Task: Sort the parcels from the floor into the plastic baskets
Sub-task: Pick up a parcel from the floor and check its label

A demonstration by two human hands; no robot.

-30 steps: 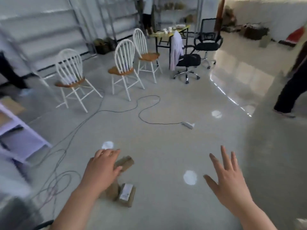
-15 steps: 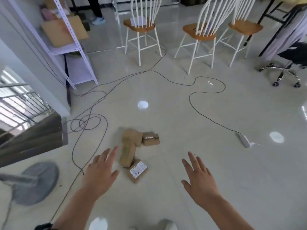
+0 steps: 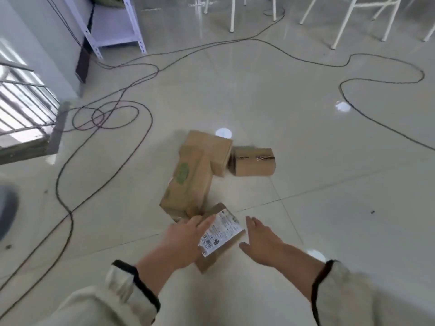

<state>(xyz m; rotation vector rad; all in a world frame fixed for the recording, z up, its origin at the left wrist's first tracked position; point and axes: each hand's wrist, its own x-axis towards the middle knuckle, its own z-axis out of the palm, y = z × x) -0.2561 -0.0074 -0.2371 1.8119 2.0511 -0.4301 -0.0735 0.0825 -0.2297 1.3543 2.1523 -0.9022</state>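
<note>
Flanked at 9 and 3 o'clock by left grip and right grip, both spread: labelled parcel, print unreadable; green-stamped parcel at 12 o'clock.

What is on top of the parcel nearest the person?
A white label covers most of the parcel top. The left hand lies flat over its left edge, hiding the cardboard beneath. The right hand is beside the parcel, not on it.
</note>
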